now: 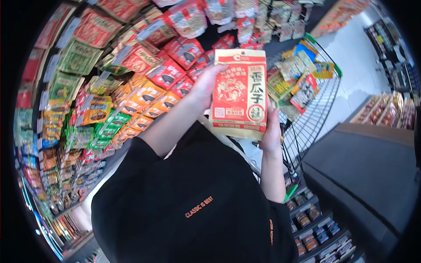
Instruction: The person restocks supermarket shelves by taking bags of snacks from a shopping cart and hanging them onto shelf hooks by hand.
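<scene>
From the left edge to the upper middle of the frame, a shop display carries rows of bags (90,28), with orange bags (151,94) nearer the centre. The left hand (202,87) holds the left edge of a red and cream pack (239,92), its fingers narrow around that edge and partly hidden behind. The pack is raised at upper centre, printed front towards the wearer; it seems to be at a looking or reading step. The right hand (272,131) holds the lower right corner, fingers closed in, partly hidden. Moving the pack would call for a steady hold by either hand, without creasing it. Right of it, a wire cart (337,70) carries mixed snack bags (302,70). Jars (302,218) line shelves at lower right; beyond are pale floor (351,65) and a grey stand (351,153).
</scene>
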### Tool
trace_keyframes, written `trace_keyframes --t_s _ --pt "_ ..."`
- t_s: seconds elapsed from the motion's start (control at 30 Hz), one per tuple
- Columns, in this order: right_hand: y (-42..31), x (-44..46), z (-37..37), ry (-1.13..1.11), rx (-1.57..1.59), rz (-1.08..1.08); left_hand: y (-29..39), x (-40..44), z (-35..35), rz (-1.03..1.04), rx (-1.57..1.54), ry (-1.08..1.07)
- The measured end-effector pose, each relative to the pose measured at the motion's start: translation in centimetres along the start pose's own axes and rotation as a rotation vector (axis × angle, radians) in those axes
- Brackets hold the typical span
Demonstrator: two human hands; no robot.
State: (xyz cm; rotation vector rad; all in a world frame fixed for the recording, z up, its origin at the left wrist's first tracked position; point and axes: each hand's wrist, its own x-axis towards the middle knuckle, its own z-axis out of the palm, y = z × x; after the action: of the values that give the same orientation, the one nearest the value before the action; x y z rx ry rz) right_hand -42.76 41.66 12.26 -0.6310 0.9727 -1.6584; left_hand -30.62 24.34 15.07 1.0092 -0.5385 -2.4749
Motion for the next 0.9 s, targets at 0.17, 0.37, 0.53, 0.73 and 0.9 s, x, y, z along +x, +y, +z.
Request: trace_keyframes --t_s 0.17,0.37,0.53,0.73,0.9 --pt "1.8 -0.4 1.5 -0.122 -0.2 0.103 0.2 -0.8 -4.2 0.074 -0.027 0.149" --pt "4.3 1.5 5.3 -0.102 -0.215 0.26 1.7 -3.1 -8.2 0.292 -0.02 0.116" --pt "7.0 3.8 11.0 -0.063 -0.091 0.197 6.8 -6.7 -11.0 0.32 -0.03 0.164" --pt "10.3 7.2 16.8 -0.103 -0.169 0.193 11.5 -8.5 -17.5 0.505 -0.092 0.131" --pt "12.9 9.7 18.9 -0.152 -0.18 0.249 14.6 -10.2 -21.0 0.595 -0.232 0.129"
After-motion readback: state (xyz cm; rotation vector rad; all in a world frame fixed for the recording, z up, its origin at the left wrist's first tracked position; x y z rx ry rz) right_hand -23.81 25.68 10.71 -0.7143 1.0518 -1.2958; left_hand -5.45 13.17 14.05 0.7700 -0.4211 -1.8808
